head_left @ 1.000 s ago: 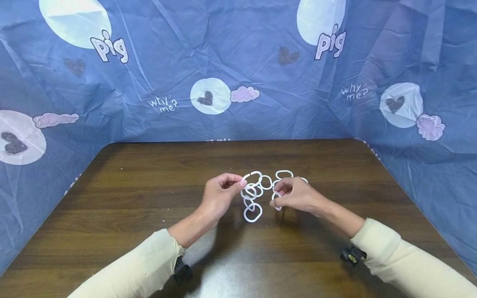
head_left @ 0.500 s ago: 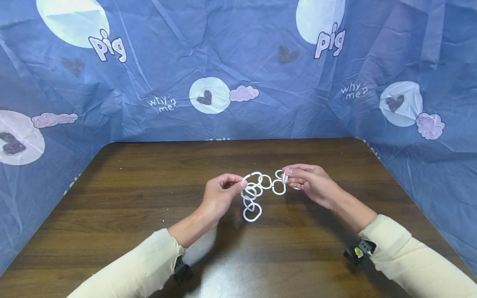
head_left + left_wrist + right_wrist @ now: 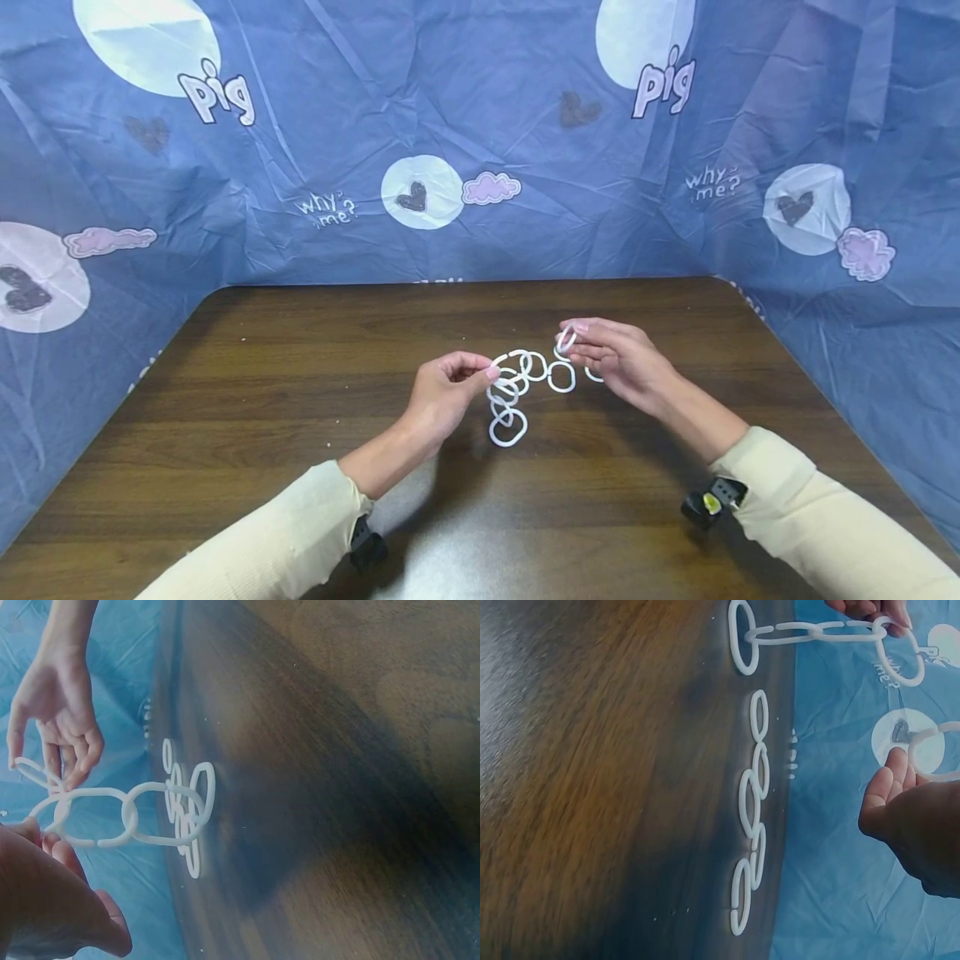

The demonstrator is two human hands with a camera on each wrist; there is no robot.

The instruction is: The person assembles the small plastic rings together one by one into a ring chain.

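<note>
The left hand point(image 3: 438, 396) pinches the top link of a white chain point(image 3: 130, 815) between thumb and fingertips; the chain drops from there towards six o'clock, and whether its lowest link meets the tabletop point(image 3: 480, 517) is unclear. The right hand point(image 3: 630, 367), at about three o'clock from the left, has its thumb and forefinger closed on a single white ring point(image 3: 562, 340), its other fingers loosely bent. A row of loose rings point(image 3: 753, 838) lies on the tabletop, between the hands in the head view. Compared with a second ago, the right hand and its ring are higher, towards twelve o'clock; the left hand is almost unmoved.
</note>
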